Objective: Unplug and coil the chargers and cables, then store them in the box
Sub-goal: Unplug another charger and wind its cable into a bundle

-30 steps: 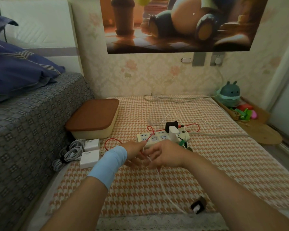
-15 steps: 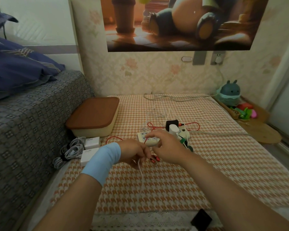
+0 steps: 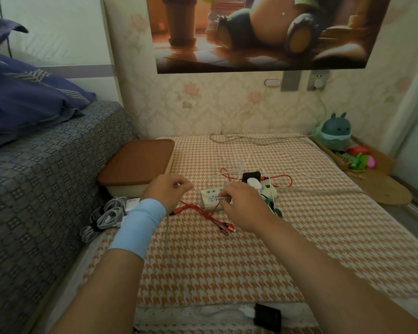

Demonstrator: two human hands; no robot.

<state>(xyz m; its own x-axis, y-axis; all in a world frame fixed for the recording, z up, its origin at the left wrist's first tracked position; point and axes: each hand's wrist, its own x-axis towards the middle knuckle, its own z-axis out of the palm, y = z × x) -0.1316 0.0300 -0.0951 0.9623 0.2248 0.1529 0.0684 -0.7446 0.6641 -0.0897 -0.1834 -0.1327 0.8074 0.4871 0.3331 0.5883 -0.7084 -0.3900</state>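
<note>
The person's left hand [image 3: 167, 192] is curling its fingers round a thin white cable [image 3: 167, 227], which is trailing toward the near edge of the checked cloth [image 3: 227, 266]. The right hand [image 3: 241, 208] is pinching another stretch of it just over the power strip [image 3: 209, 197]. A red cable [image 3: 196, 209] is lying loose between the hands. The brown-lidded box [image 3: 138, 165] is sitting closed, left of the strip.
</note>
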